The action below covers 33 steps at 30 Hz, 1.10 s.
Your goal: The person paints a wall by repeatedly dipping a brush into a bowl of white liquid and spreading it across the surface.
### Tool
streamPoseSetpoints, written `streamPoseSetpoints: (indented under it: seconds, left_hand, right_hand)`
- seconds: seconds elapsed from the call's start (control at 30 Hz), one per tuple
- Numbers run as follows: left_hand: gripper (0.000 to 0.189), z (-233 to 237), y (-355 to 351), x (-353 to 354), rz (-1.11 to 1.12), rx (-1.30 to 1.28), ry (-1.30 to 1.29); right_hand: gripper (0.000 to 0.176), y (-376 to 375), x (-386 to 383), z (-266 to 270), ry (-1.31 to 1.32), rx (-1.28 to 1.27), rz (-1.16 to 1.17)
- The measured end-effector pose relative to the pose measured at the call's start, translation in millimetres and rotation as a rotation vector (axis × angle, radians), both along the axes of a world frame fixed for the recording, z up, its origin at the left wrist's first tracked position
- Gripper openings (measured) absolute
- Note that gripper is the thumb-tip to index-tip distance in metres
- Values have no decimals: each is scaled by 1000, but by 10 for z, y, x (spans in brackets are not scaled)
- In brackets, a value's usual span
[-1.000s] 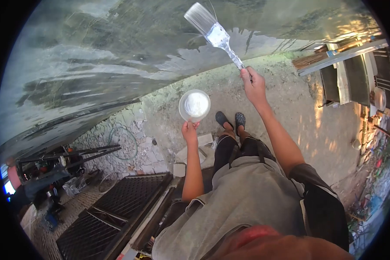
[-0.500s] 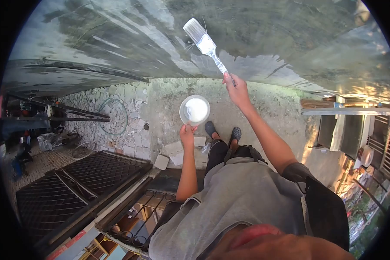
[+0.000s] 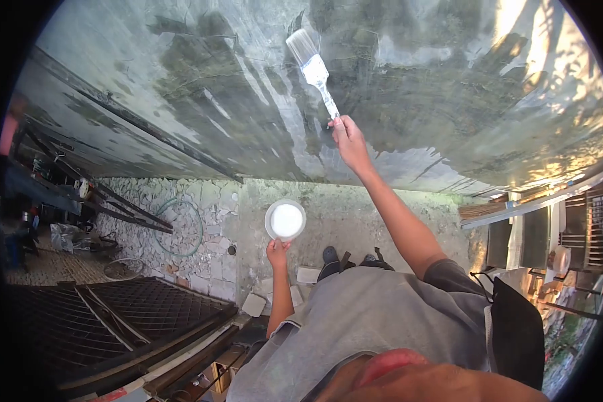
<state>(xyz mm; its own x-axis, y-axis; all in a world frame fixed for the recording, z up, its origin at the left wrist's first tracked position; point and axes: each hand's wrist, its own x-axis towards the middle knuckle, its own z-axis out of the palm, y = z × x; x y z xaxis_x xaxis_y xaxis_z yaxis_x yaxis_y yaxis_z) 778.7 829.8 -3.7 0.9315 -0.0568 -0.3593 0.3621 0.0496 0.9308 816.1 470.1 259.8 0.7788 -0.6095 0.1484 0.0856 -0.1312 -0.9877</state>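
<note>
In my right hand (image 3: 350,142) is the handle of a wide paintbrush (image 3: 315,70), its bristles pointing up and to the left. White paint coats the brush's middle and handle. The bristle end overlaps the grey-green wall (image 3: 422,87), which carries pale streaks and dark damp-looking patches. Lower down, my left hand (image 3: 279,250) grips the near rim of a round tub (image 3: 269,221). White paint (image 3: 287,220) lies inside it. The tub is held out over the concrete floor, ahead of my feet.
Rubble (image 3: 211,208) with a coiled green hose (image 3: 199,231) covers the ground on the left. Loose blocks (image 3: 253,305) lie near my feet. A dark metal lattice gate (image 3: 134,315) stands at lower left. A ledge (image 3: 536,201) juts out at right.
The view has tipped up, showing more wall. The tub sits lower and slightly left in view; the brush stays near the same spot, its handle shifted slightly left.
</note>
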Motion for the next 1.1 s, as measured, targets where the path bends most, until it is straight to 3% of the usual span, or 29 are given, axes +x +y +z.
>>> streamPoseSetpoints:
  seconds: [0.17, 0.23, 0.27, 0.33, 0.43, 0.5, 0.57, 0.63, 0.77, 0.87, 0.93, 1.07, 1.1]
  left_hand:
    - [17, 135, 187, 250, -2, -46, 23]
    - [18, 143, 254, 336, -16, -36, 15]
    - [18, 138, 296, 373, -29, -47, 14]
    - [19, 104, 423, 399, -42, -49, 23]
    - [19, -30, 544, 454, -47, -45, 24]
    - [20, -81, 591, 475, -60, -47, 30]
    - [20, -100, 610, 501, -89, -43, 39]
    - [20, -110, 611, 517, -116, -45, 43]
    - [20, -249, 549, 654, -128, -68, 25]
    - [19, -248, 506, 681, -141, -76, 16]
    - [19, -232, 520, 674, -146, -80, 24]
    - [19, -152, 571, 606, -120, -153, 52]
    - [19, -113, 566, 604, -107, -157, 55]
  right_hand:
    - [40, 274, -81, -2390, 293, -384, -314]
    - [39, 532, -291, -2696, 608, 170, -191]
    - [39, 615, -310, -2748, 618, 173, -190]
    - [34, 847, -371, -2555, 583, 828, -199]
    - [29, 874, -145, -2058, 368, 1019, -109]
    - [25, 844, 28, -1286, 199, 1044, -49]
    - [23, 953, -15, -41, 17, 961, 25]
    - [22, 1094, -186, 817, -169, 905, 119]
    - [23, 1207, -390, 1664, -356, 651, 175]
    - [25, 1061, -299, 1688, -420, 516, 180]
    - [25, 913, -123, 1338, -360, 547, 134]
    - [30, 902, -25, -472, 12, 605, -25]
    - [29, 982, -120, -971, 127, 722, -85]
